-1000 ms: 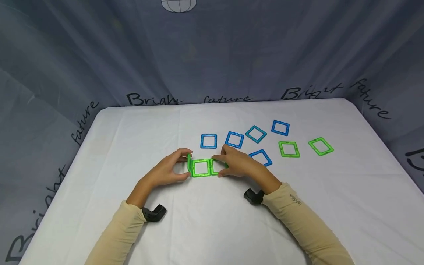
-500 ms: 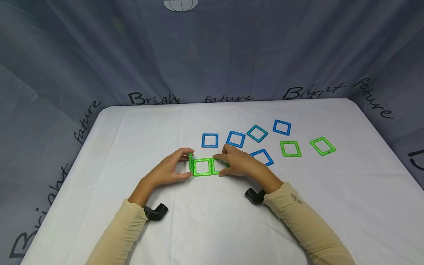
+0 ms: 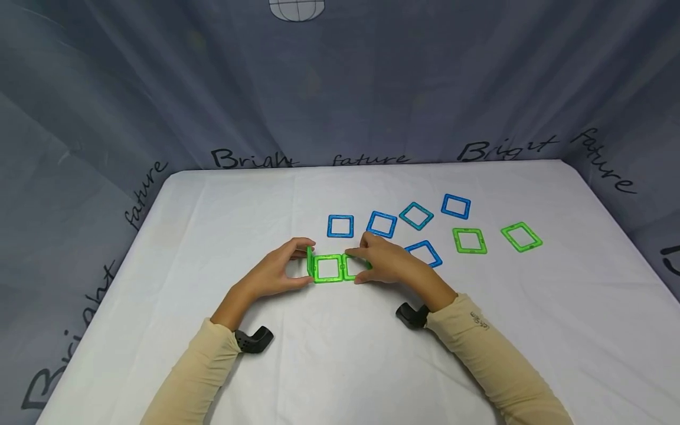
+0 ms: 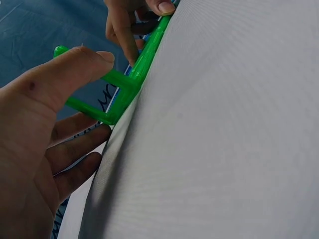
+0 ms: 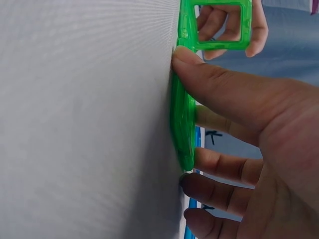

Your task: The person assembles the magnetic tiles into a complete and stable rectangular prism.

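Gripping three joined, hollow green squares (image 3: 342, 268), one upright, are left fingers (image 3: 300, 242) and right fingers (image 3: 358, 252).

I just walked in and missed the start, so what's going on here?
At a white table, someone's left hand pinches an upright green frame, which stands at the edge of a flat green frame. Their right hand grips a second flat frame, edge to edge with the first. Five blue frames and two loose green frames lie farther back or to the right.
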Tool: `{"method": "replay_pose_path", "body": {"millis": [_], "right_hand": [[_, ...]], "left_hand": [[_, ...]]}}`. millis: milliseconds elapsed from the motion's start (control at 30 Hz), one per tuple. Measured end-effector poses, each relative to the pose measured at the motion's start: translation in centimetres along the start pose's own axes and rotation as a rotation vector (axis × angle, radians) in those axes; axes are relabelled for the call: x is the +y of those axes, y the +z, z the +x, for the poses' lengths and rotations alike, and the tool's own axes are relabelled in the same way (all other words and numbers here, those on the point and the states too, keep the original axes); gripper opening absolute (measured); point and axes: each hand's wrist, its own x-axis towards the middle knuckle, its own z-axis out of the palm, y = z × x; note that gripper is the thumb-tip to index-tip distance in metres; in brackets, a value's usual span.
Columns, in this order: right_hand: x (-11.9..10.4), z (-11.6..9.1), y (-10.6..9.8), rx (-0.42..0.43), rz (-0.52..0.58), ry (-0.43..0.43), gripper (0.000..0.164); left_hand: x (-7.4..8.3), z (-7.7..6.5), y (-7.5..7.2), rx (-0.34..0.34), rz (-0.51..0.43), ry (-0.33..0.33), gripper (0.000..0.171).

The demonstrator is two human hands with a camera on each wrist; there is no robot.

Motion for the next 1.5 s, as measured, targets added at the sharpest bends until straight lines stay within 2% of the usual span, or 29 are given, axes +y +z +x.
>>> {"method": "replay_pose_path", "body": {"millis": [400, 567, 800, 1000, 1267, 1500], "right_hand": [[0.0, 0.6, -0.8, -0.037, 0.053, 0.011, 0.064], [0.4, 1.2, -1.5, -0.021, 0.081, 0.036, 0.058], [1.0, 3.7, -3.6, 0.079, 0.101, 0.075, 0.056], [0.8, 5.6, -3.7, 0.06, 0.138, 0.16, 0.07], [0.4, 6.0, -3.0, 0.075, 0.023, 0.137, 0.069], [0.0, 6.3, -2.4, 0.06, -0.012, 0.109, 0.066]], "left_hand": [[0.1, 0.0, 0.0, 0.001, 0.018, -0.013, 0.065], [0.2, 0.2, 0.0, -0.011, 0.01, -0.029, 0.065], [0.0, 0.4, 0.2, -0.001, 0.001, -0.026, 0.064], [-0.3, 0.4, 0.6, 0.002, -0.003, -0.012, 0.065], [0.0, 0.3, 0.6, -0.006, -0.004, -0.034, 0.066], [0.0, 0.0, 0.3, -0.005, 0.011, -0.052, 0.066]]}}
